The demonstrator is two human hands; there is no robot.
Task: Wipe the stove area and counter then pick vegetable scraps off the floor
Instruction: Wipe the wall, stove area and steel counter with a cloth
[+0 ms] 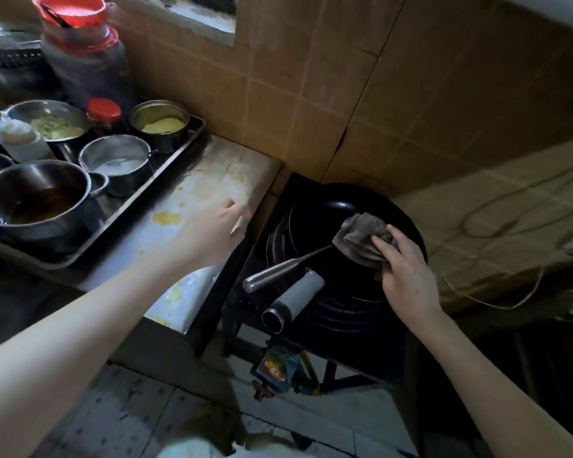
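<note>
My right hand [406, 272] grips a crumpled grey-brown rag [361, 238] at the right rim of a black wok [315, 223] that sits on the dark stove [344, 312]. A ladle with a steel handle [278, 271] lies across the wok, and the wok's white-wrapped handle [295, 297] points toward me. My left hand [217, 231] hovers, fingers apart and holding nothing, over the right edge of the pale counter [225, 170]. Yellow spills [164, 218] stain the counter beside that hand.
A metal tray [136, 206] at the left carries several steel bowls and pots of ingredients, a red-lidded jar [105, 112] and a large dark bottle [86, 61]. Brown tiled walls stand behind. A tiled ledge with a cord [510, 209] runs right. Speckled floor tiles [139, 414] lie below.
</note>
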